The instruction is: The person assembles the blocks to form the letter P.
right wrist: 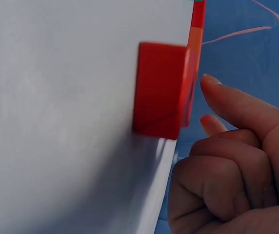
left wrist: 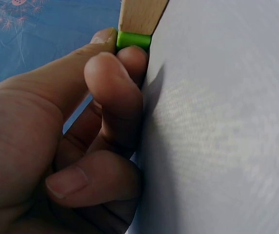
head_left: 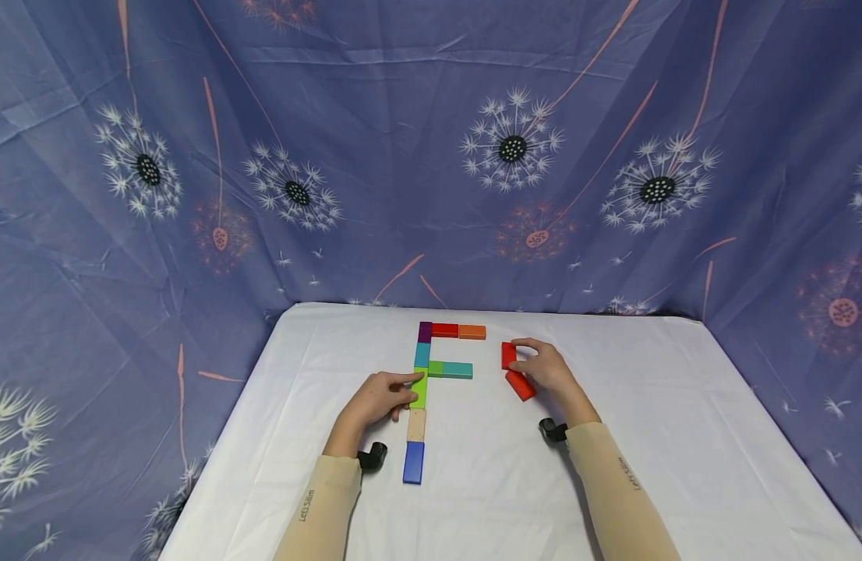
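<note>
My left hand [head_left: 378, 399] is at a lime green block [head_left: 418, 389] in an upright row, index finger and thumb on it. In the left wrist view the thumb and a fingertip meet the end of that block, with the other fingers curled below. My right hand [head_left: 549, 369] is over two red blocks, thumb and index finger spread along the far red block [head_left: 508, 355]. The near red block [head_left: 520, 386] lies tilted just below. In the right wrist view a thin gap shows between the fingertips and the red blocks, and the remaining fingers are curled.
The row also has a purple block [head_left: 425, 332], a teal block [head_left: 422, 355], a plain wooden block [head_left: 416, 425] and a blue block [head_left: 413, 463]. Rightward branch red and orange blocks [head_left: 472, 333], and green and teal blocks [head_left: 457, 371]. A white cloth [head_left: 669, 436] covers the table.
</note>
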Available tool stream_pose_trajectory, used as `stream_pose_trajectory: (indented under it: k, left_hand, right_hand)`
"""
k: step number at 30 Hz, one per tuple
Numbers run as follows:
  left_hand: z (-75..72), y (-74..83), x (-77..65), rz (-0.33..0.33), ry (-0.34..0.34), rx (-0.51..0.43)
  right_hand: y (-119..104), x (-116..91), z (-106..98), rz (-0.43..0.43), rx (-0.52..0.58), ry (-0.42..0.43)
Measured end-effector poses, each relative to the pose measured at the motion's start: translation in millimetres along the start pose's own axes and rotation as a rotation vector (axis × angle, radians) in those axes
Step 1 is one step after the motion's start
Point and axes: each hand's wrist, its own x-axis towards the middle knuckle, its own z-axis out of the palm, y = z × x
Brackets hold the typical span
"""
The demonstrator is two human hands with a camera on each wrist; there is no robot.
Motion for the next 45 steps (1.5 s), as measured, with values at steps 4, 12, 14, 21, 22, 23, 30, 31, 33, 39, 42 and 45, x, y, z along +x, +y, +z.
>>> stream_pose_trajectory:
  k: [4, 12, 14, 21, 22, 23, 30, 31, 33, 39, 42, 45]
  left_hand:
    - [-0.2, 0.1, -0.7, 0.003, -0.001, -0.007]
    - [-0.8, 1.0, -0.6, 0.000, -0.001, -0.021]
    - [-0.7, 1.5, -0.7, -0.001, -0.001, -0.027]
    - [0.1, 2.5, -2.1, 0.001, -0.009, -0.046]
    - [0.2, 2.5, -2.3, -0.001, -0.010, -0.050]
    - [0.4, 2.3, -2.4, -0.002, -0.011, -0.053]
    - [0.7, 1.1, -2.7, -0.002, -0.009, -0.059]
    - [0.6, 1.3, -2.7, -0.002, -0.008, -0.059]
    - [0.6, 1.8, -3.0, -0.003, -0.006, -0.056]
    - [0.9, 1.8, -3.0, 0.000, -0.007, -0.043]
    - [0.8, 1.4, -2.7, -0.006, -0.006, -0.040]
    - [0.5, 1.5, -3.0, -0.005, -0.008, -0.033]
  right_hand:
    - [3.1, 3.7, -1.9, 0.000, -0.020, -0.014]
    - [2.9, 9.3, -5.2, 0.013, -0.064, -0.034]
    - [2.2, 10.0, -6.2, 0.023, -0.063, -0.045]
    - [2.0, 16.8, -7.8, 0.070, -0.052, -0.051]
    - [2.6, 18.1, -8.1, 0.078, -0.050, -0.052]
    - [3.2, 19.2, -8.4, 0.083, -0.047, -0.053]
    - [6.1, 22.9, -10.6, 0.105, -0.071, -0.072]
    - [6.2, 22.6, -10.9, 0.104, -0.076, -0.074]
    - [6.6, 22.3, -11.3, 0.103, -0.079, -0.076]
    - [9.4, 23.0, -10.7, 0.082, -0.086, -0.055]
    - [10.5, 22.0, -10.3, 0.051, -0.111, -0.039]
    - [10.4, 20.4, -9.3, 0.013, -0.129, -0.019]
